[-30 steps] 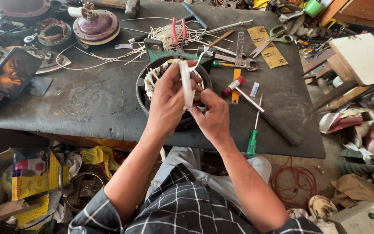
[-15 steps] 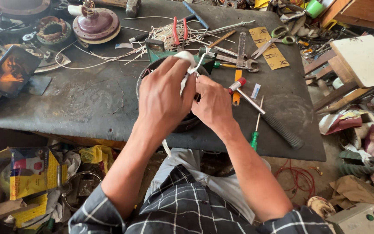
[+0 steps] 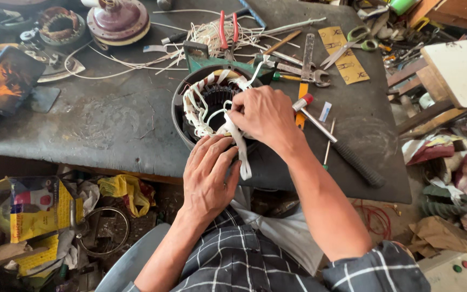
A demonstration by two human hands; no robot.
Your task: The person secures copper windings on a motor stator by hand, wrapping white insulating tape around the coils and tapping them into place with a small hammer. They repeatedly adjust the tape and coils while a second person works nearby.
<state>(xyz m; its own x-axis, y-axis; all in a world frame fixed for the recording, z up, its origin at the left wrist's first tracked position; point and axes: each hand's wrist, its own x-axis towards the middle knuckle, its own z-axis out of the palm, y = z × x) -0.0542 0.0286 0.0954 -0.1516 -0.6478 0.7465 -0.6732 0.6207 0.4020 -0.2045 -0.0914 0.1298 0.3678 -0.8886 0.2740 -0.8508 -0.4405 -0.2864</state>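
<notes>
A round motor stator [image 3: 212,103] with a dark metal shell and white-taped windings sits near the front edge of a dark, scuffed workbench [image 3: 98,119], about midway along it. The right hand [image 3: 266,116] rests on the stator's right rim, fingers curled and pinching a strip of white tape [image 3: 241,151] that hangs down over the front edge. The left hand [image 3: 209,176], fingers loosely spread and flat, presses against the stator's near side beside the tape (it grips nothing that can be seen). Just right of the stator lie a red-capped screwdriver [image 3: 336,143] and a wrench [image 3: 309,59]. Red-handled pliers [image 3: 227,30] lie behind, among loose white wire toward the back edge.
</notes>
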